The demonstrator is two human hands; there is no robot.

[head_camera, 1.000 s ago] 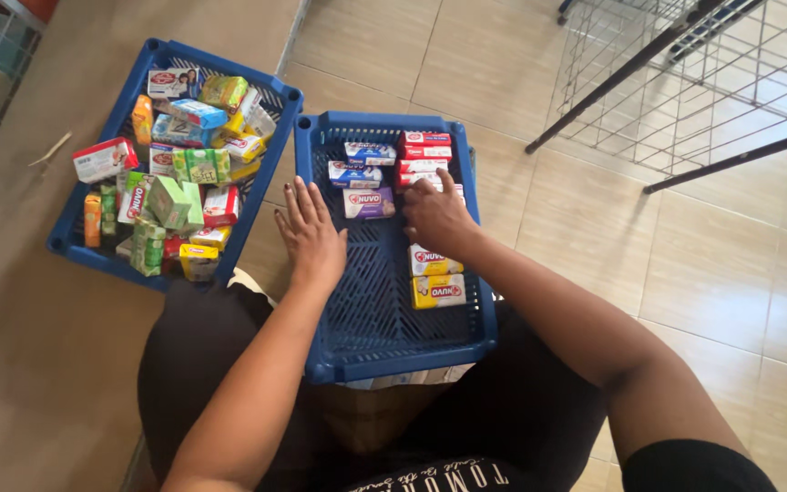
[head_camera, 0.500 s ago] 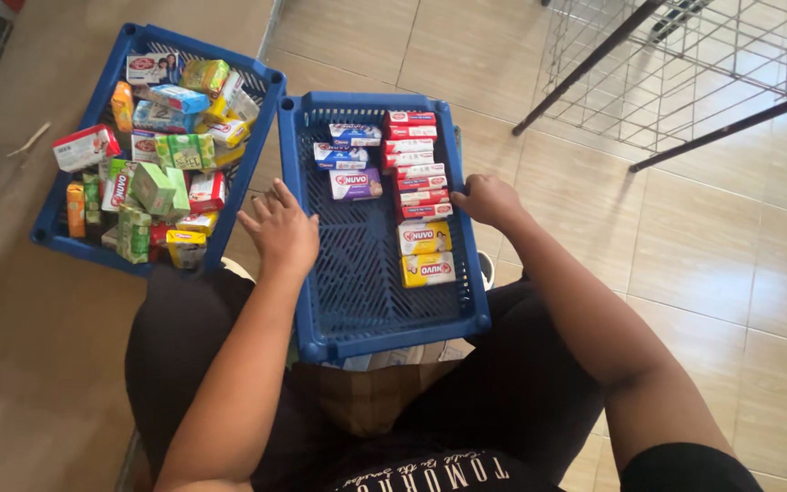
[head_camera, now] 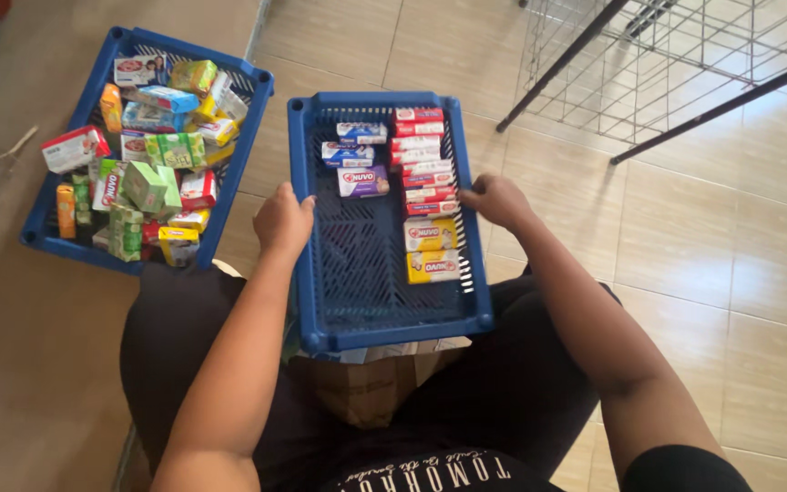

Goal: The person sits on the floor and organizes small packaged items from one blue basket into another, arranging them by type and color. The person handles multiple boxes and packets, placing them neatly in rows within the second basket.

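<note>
Both hands grip the blue crate (head_camera: 384, 314) by its side rims
Left hand (head_camera: 282, 220) and right hand (head_camera: 495, 199) clasp opposite walls — keep it level so the soap boxes (head_camera: 425, 182) stay put

Both hands (head_camera: 282, 221) (head_camera: 498, 199) now off boxes (head_camera: 430, 173), out to basket (head_camera: 384, 323) side rims.

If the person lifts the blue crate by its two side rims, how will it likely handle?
The blue crate looks like rigid plastic, so it probably won't sag. Holding few small boxes, it's likely light. They lie loose, so tilting may slide them.
</note>
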